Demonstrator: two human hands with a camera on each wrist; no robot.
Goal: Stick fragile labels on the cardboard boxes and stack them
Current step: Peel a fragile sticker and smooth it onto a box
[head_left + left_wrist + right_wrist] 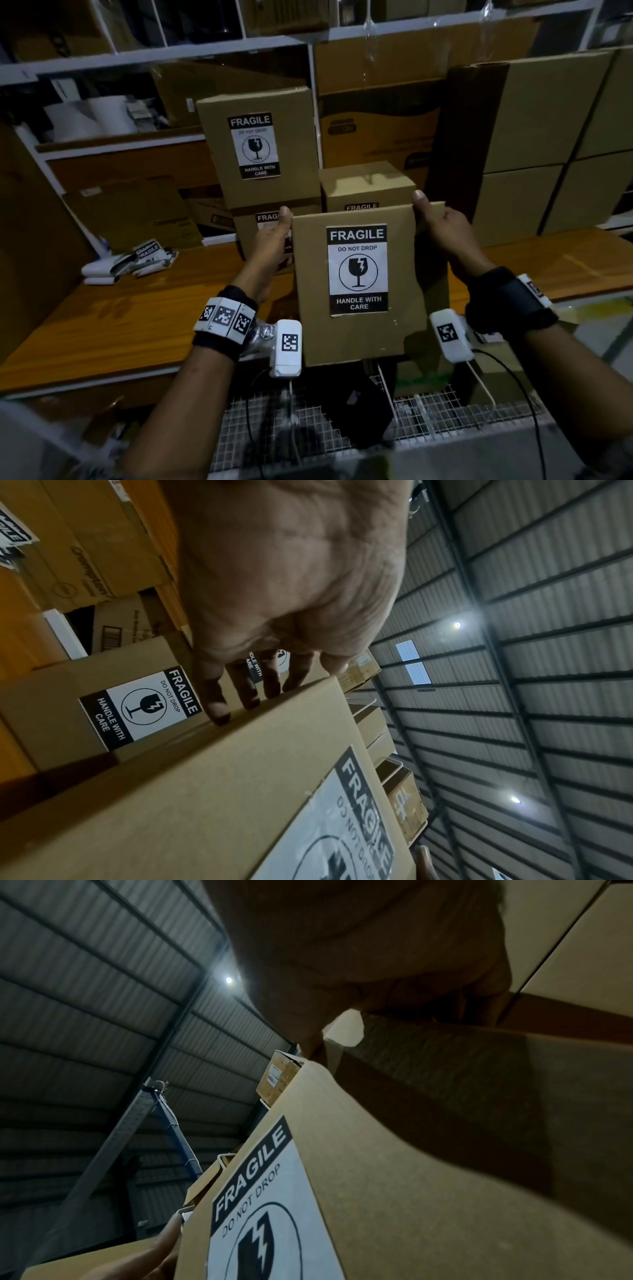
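I hold a brown cardboard box upright in front of me, its fragile label facing me. My left hand grips its upper left side, with the thumb at the front corner and the fingers down the side. My right hand grips the upper right side, thumb on the top corner. Behind stand labelled boxes: a tall one on top of another, and a short one to their right.
Loose labels and backing sheets lie on the wooden shelf at the left. Large cartons fill the right and the back. A wire mesh basket with a black object sits below the held box.
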